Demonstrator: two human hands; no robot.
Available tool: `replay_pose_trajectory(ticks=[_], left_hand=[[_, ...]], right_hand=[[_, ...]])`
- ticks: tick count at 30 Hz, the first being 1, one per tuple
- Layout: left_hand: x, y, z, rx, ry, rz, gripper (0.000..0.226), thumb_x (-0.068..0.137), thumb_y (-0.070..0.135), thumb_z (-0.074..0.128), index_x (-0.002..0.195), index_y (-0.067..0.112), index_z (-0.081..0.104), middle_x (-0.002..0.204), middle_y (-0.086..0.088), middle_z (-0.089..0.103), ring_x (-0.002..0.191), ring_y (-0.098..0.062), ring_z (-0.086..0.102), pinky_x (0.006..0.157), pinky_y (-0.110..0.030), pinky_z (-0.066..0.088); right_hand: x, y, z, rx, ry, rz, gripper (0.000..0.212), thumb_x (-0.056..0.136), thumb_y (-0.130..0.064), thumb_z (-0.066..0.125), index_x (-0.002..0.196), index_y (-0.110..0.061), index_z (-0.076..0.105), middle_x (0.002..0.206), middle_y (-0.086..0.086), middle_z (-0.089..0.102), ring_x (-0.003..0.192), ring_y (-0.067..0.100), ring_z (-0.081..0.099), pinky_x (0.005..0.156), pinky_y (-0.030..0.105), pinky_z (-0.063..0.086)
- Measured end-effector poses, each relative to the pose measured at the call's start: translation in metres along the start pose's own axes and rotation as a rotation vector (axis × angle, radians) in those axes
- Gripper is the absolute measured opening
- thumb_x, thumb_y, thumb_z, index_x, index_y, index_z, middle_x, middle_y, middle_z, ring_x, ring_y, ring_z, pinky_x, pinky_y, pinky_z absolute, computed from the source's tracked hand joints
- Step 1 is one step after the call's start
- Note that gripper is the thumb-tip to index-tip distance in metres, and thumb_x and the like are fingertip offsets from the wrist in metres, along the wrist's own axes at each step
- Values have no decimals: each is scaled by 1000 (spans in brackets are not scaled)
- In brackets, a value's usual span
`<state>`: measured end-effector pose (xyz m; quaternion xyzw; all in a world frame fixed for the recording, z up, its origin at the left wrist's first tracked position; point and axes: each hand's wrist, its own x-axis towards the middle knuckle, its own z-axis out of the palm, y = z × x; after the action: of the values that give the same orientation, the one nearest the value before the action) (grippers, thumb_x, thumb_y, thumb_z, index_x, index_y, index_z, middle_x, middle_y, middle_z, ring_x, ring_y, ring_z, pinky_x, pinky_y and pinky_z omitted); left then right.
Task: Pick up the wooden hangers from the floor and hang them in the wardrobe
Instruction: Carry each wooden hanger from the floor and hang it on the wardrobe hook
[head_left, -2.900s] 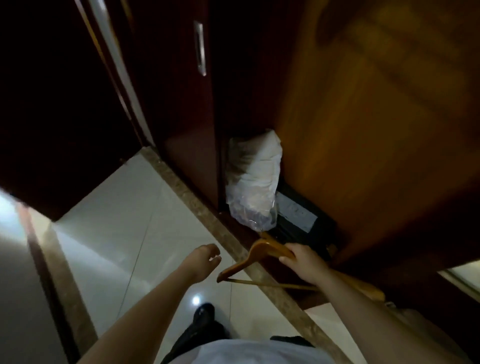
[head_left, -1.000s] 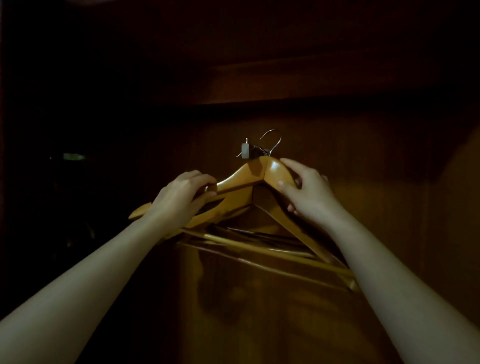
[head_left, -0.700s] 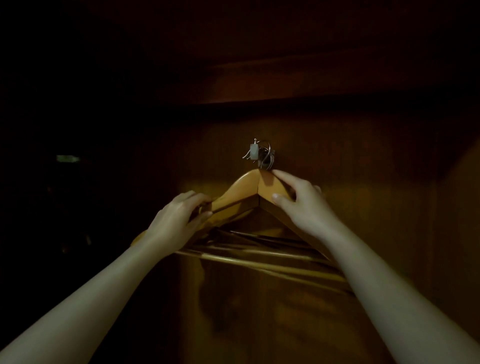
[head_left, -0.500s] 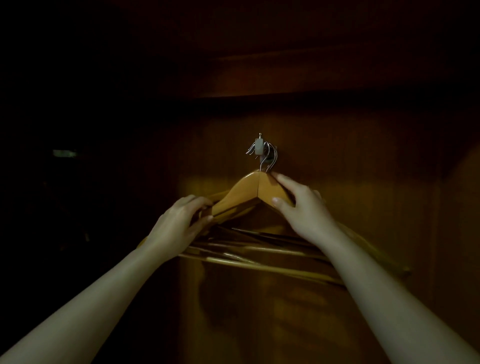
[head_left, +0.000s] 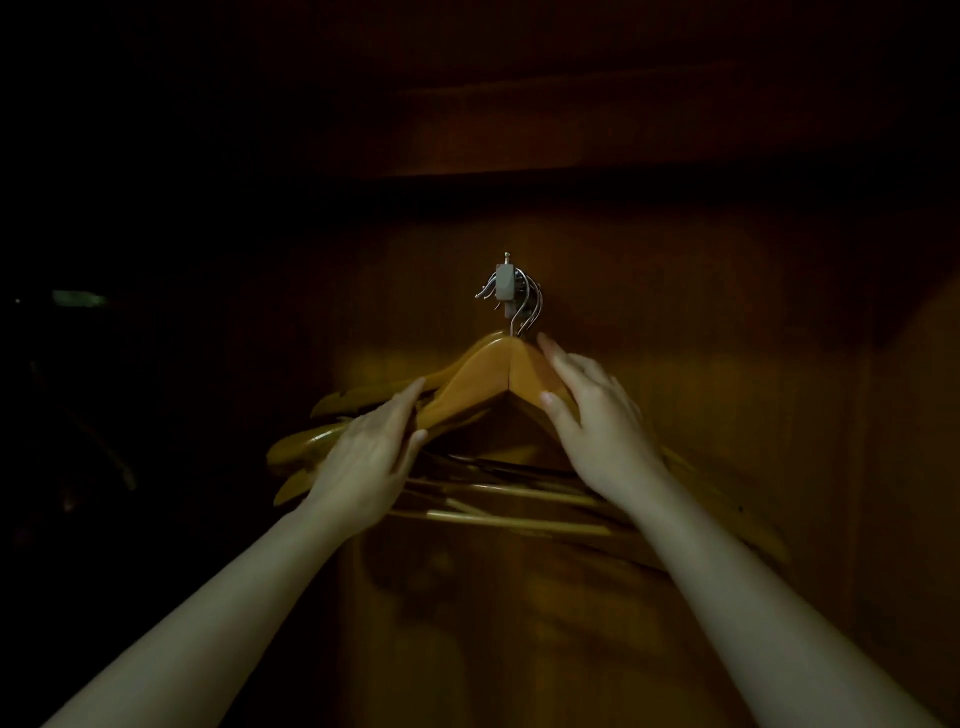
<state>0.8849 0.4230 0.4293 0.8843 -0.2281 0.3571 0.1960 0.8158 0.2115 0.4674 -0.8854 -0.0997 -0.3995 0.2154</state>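
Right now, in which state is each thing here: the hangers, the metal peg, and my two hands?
front hanger: hung on the peg, both hands touching it.
other hangers: hung behind it on the same peg, fanned leftward.
metal peg: loaded with several wire hooks.
left hand: fingers straight, resting on the front hanger's left arm.
right hand: fingers straight, touching its right arm.

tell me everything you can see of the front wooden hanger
The front wooden hanger is honey-coloured, glossy wood, with two sloped arms meeting at a centre seam. Its metal hook hangs on the wardrobe's metal peg, in front of other hangers. The left hand touches one arm with straight fingers; the right hand rests on the other.
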Motion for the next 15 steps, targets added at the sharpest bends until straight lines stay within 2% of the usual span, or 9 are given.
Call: replay_pose_trajectory(ticks=[2, 3, 7, 11, 15], left_hand=[[4, 3, 2, -29, 3, -8, 53, 100, 30, 33, 149, 24, 15, 155, -1, 25, 144, -17, 20, 116, -34, 15], [5, 3, 2, -42, 10, -9, 52, 100, 28, 34, 149, 23, 17, 155, -1, 24, 144, -16, 17, 117, -34, 13], [6, -2, -3, -43, 8, 40, 49, 99, 28, 36, 146, 20, 26, 150, -3, 35, 139, -19, 30, 114, -35, 24], [3, -3, -8, 15, -29, 74, 50, 98, 33, 34, 146, 21, 26, 148, -3, 38, 136, -19, 35, 109, -33, 31], [-2, 2, -17, 118, -29, 126, 49, 99, 28, 35, 146, 17, 26, 146, -5, 41, 132, -21, 42, 104, -33, 39]], right_hand=[[-1, 0, 3, 24, -17, 16, 58, 98, -32, 40, 145, -46, 9, 152, -9, 28, 138, 19, 32, 107, 45, 34], [-2, -1, 4, 28, -17, 24, 58, 98, -32, 39, 145, -48, 7, 154, -10, 26, 139, 20, 31, 107, 47, 34], [-7, -5, 3, -23, -14, 43, 57, 100, -35, 35, 146, -46, 4, 156, -10, 21, 140, 22, 30, 107, 48, 35], [-13, -13, -3, -88, -25, 57, 59, 100, -34, 35, 146, -44, 0, 156, -10, 20, 137, 25, 37, 103, 47, 39], [-17, -19, -16, -121, -46, 56, 57, 99, -30, 38, 148, -39, 9, 149, -4, 39, 126, 29, 48, 98, 44, 42]])
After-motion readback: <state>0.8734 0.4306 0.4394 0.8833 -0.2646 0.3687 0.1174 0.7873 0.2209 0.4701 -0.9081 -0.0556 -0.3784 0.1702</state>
